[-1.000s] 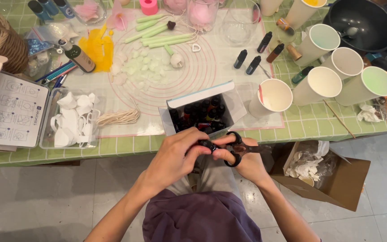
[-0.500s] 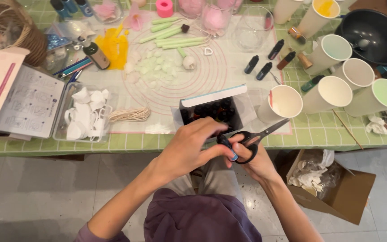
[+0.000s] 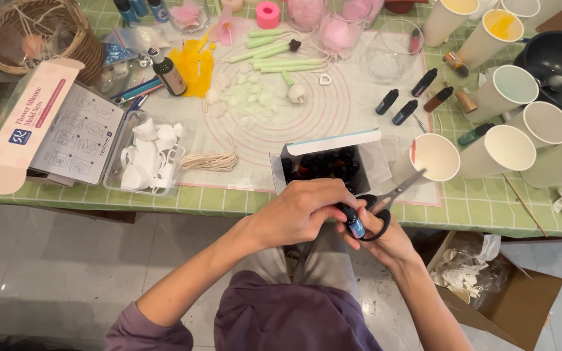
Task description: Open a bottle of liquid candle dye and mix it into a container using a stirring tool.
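Black-handled scissors (image 3: 385,200) clamped in right hand (image 3: 385,237), blades pointing up-right; left hand (image 3: 300,211) gripping small bottle (image 3: 354,224).

A long pink-and-white carton (image 3: 30,123) lies open at nine o'clock on the counter (image 3: 229,200), a white leaflet of line drawings (image 3: 79,140) beside it. At centre sits an open white box with a blue-edged flap (image 3: 333,144), holding dark bottles. A brown cardboard box (image 3: 521,296) stands on the floor at four o'clock.
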